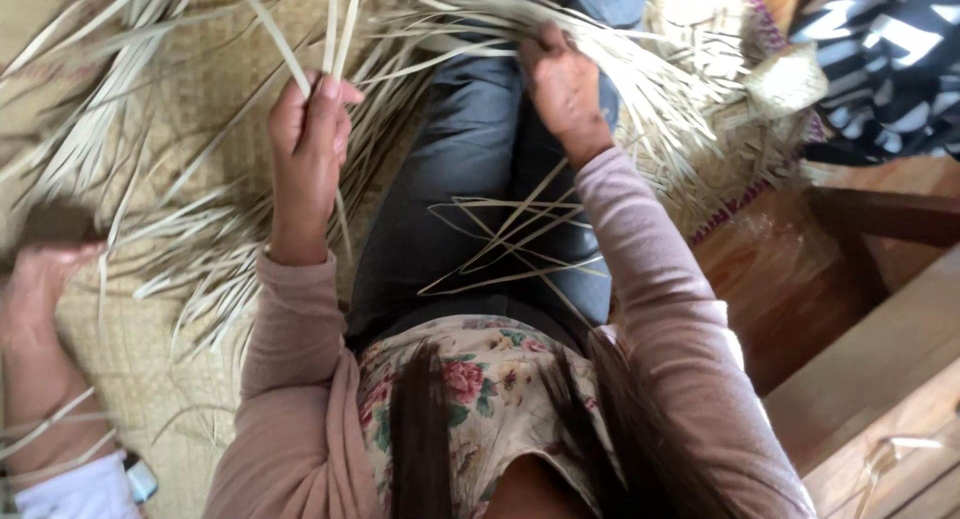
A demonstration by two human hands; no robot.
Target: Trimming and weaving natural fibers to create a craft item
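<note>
I'm looking down on a woven mat covering the floor, and a big fan of pale dried leaf strips spreads across it and over the lap, far too many to count. A few loose strips lie crossed on the grey trousers. These look light, thin, springy, likely to split, so best pinched flat near the base. Left hand is closed on a couple of upright strips; right hand is clenched into the bundle. Two hands working, one other person's foot at left.
</note>
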